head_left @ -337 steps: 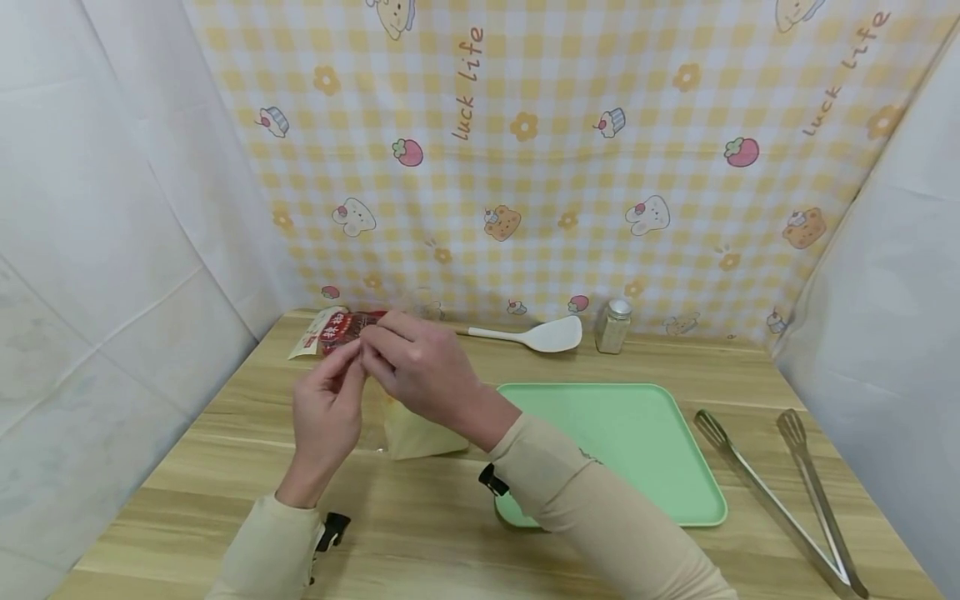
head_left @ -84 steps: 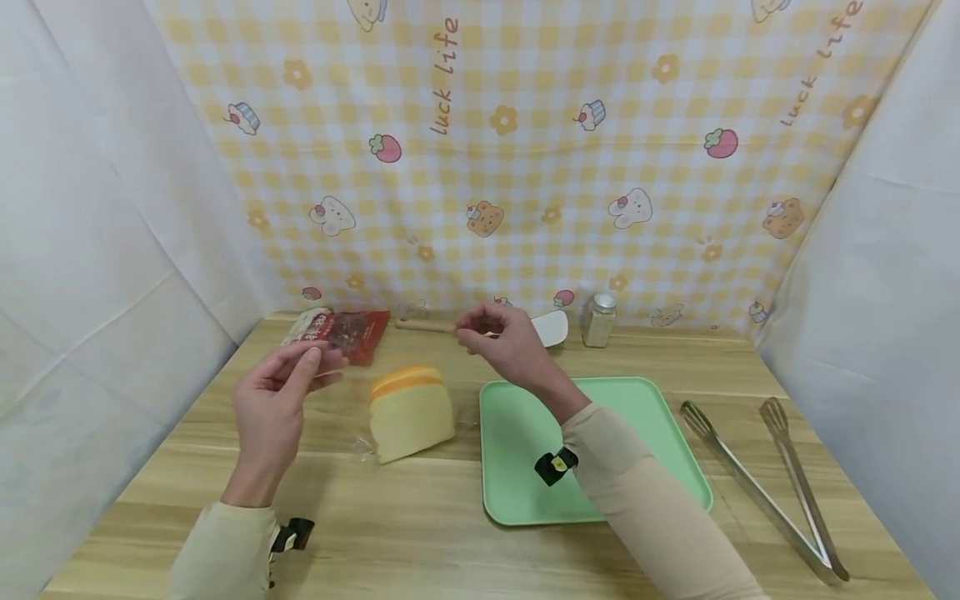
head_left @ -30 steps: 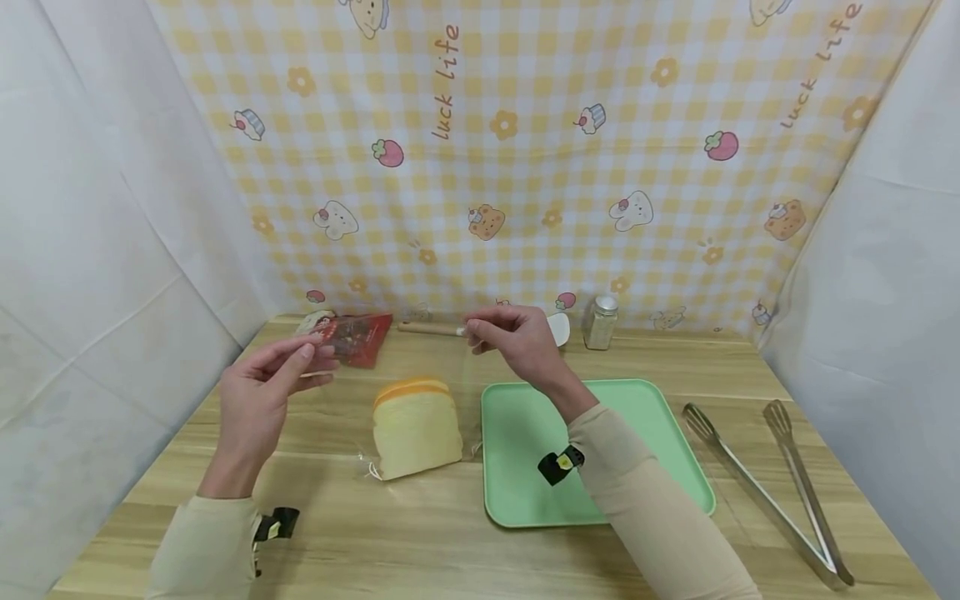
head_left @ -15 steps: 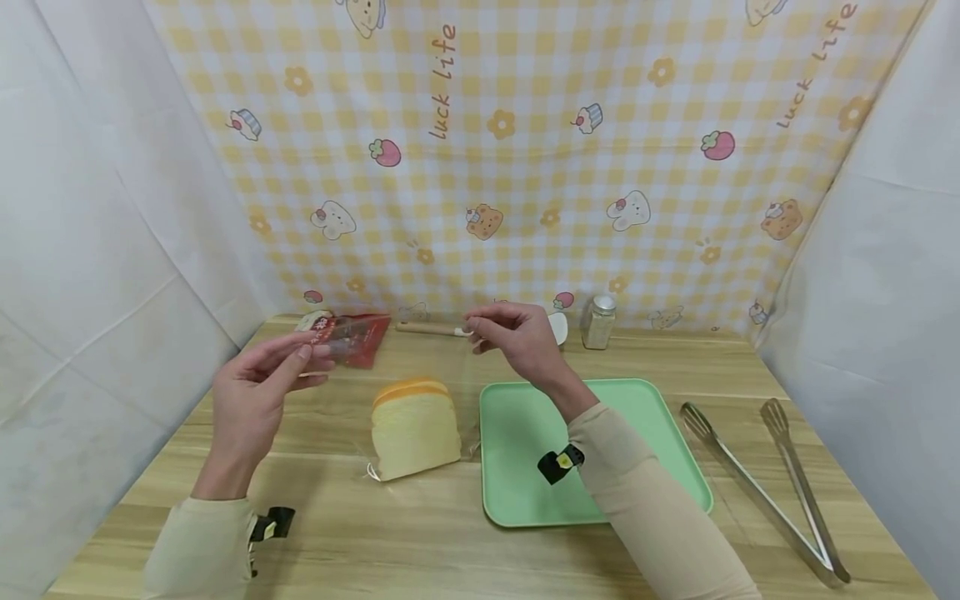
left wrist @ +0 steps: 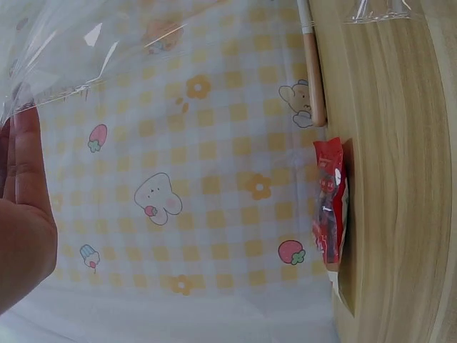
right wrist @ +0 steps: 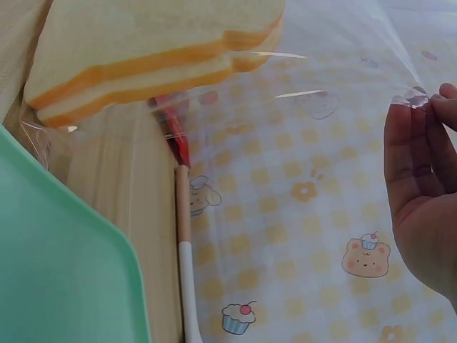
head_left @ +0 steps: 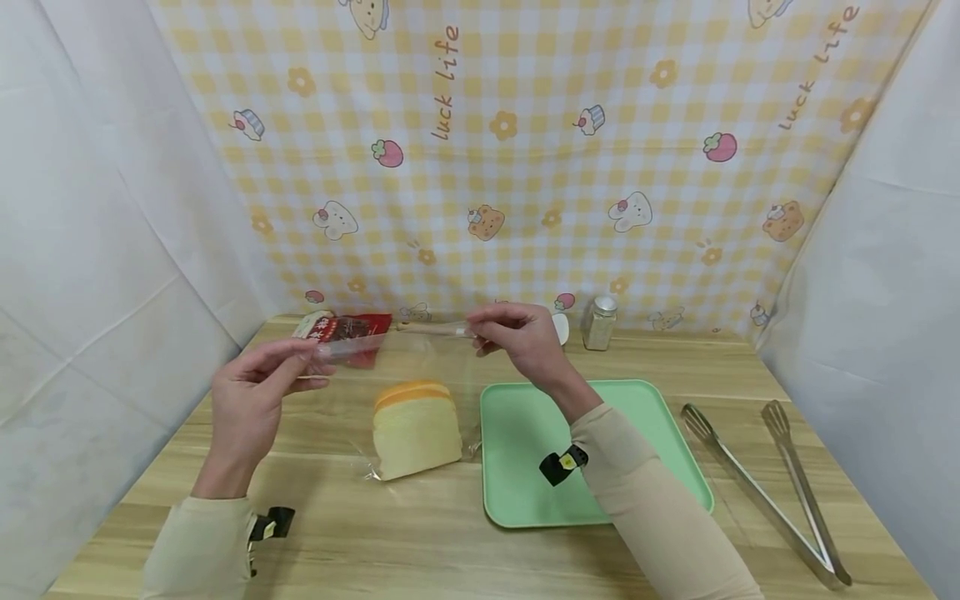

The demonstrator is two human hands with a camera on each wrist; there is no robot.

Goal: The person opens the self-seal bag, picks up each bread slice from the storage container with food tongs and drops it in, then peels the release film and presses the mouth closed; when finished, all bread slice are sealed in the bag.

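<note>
A clear plastic bag (head_left: 367, 343) hangs stretched between my two hands above the table. My left hand (head_left: 258, 396) pinches its upper edge at the left corner, thumb against fingers. At the right corner my right hand (head_left: 517, 337) pinches the same edge; the right wrist view shows the film gathered between thumb and fingertips. Two slices of bread (head_left: 416, 433) with orange crusts stand together at the bottom of the bag, seen through the film. In the right wrist view the bread (right wrist: 157, 43) fills the upper left.
A green tray (head_left: 600, 508) lies right of the bread, with metal tongs (head_left: 787, 500) beyond it. Along the back are a red snack packet (head_left: 367, 329), a spatula (head_left: 561, 329) partly hidden by my right hand, and a spice jar (head_left: 600, 323). A checked cloth hangs behind.
Earlier my hands were together over the bread; they have since moved apart, left hand leftward, right hand rightward. Over the last second they barely move, and the bag's upper edge shows more plainly.
</note>
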